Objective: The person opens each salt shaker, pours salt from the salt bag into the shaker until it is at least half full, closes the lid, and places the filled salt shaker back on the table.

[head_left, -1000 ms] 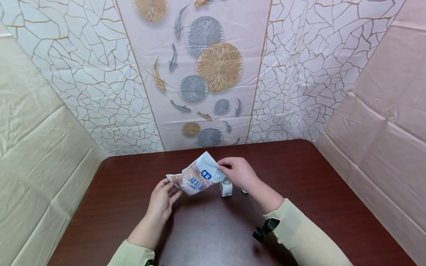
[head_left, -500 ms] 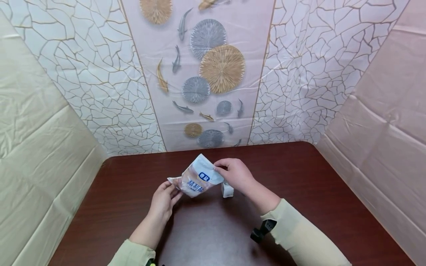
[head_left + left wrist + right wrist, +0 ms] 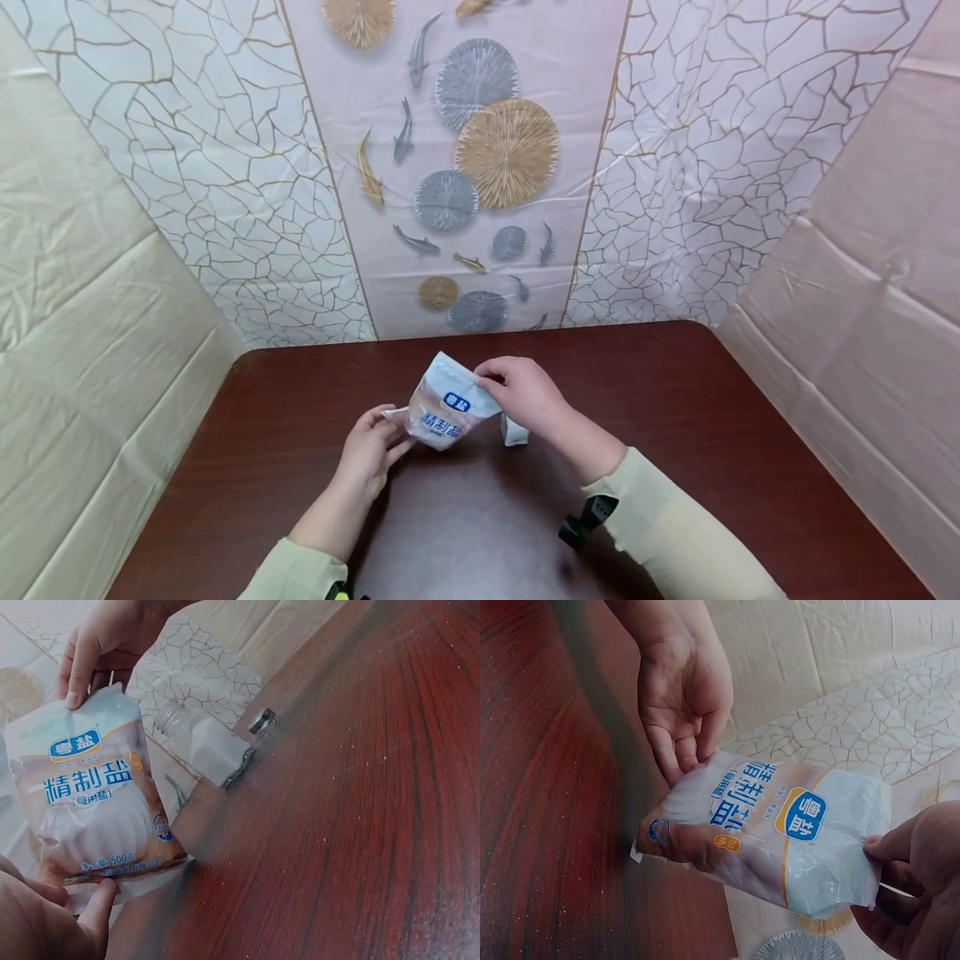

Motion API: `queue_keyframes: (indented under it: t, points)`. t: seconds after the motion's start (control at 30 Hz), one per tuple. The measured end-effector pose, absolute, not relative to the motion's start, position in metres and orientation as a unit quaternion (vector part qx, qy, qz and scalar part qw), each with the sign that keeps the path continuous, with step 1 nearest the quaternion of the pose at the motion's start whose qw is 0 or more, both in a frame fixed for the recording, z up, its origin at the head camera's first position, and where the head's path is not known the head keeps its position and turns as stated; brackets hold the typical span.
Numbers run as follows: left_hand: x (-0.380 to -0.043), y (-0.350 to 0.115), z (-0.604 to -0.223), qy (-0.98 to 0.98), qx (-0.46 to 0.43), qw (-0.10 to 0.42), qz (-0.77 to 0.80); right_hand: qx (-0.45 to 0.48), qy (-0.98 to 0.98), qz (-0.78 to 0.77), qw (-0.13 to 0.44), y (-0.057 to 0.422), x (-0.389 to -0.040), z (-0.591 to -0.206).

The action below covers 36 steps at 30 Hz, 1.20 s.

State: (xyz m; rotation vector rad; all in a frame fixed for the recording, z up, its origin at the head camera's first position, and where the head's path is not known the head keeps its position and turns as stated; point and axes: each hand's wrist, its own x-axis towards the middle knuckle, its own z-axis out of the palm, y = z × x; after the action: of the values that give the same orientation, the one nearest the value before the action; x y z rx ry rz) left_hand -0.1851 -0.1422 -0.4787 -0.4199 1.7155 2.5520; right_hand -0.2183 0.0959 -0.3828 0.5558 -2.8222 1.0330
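Note:
A bag of salt (image 3: 442, 408), white and pale brown with blue lettering, is held tilted above the table between both hands. My left hand (image 3: 365, 454) pinches its bottom edge, thumb in front in the left wrist view. My right hand (image 3: 522, 392) pinches the top edge near the corner, thumb on the printed face. Beyond the bag, a small clear glass jar (image 3: 214, 746) stands uncapped, partly filled with white salt; in the head view my right hand and the bag cover its upper part. Its likely lid, a small metal-topped cap (image 3: 261, 721), lies beside it.
The dark red-brown table (image 3: 300, 400) is glossy, with white grains scattered over it in the left wrist view. Patterned cloth (image 3: 480, 250) hangs behind its back edge, and plain beige cloth walls (image 3: 97, 333) stand at both sides.
Both hands keep their hold while the right hand and the bag's top shift slightly left and down. The jar's neck and the lid, visible earlier in the head view, are now covered.

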Motion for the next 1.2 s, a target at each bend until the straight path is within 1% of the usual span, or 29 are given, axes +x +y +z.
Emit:
queue_keyframes:
  t: [0.33, 0.6, 0.8, 1.03, 1.2]
  points:
    - [-0.189, -0.149, -0.478, 0.547, -0.162, 0.013, 0.821, 0.21, -0.922, 0.321, 0.043, 0.086, -0.22, -0.378]
    - [-0.189, -0.163, -0.476, 0.594, -0.141, 0.008, 0.792, 0.232, -0.923, 0.303, 0.05, 0.077, -0.22, -0.374]
    - [-0.192, -0.168, -0.469, 0.667, -0.137, -0.017, 0.732, 0.247, -0.922, 0.292, 0.057, 0.072, -0.221, -0.372]
    - [-0.192, -0.17, -0.465, 0.718, -0.113, -0.038, 0.686, 0.251, -0.925, 0.284, 0.045, 0.066, -0.223, -0.371]
    - [-0.192, -0.169, -0.464, 0.748, -0.06, -0.017, 0.661, 0.251, -0.925, 0.282, 0.035, 0.061, -0.225, -0.37]
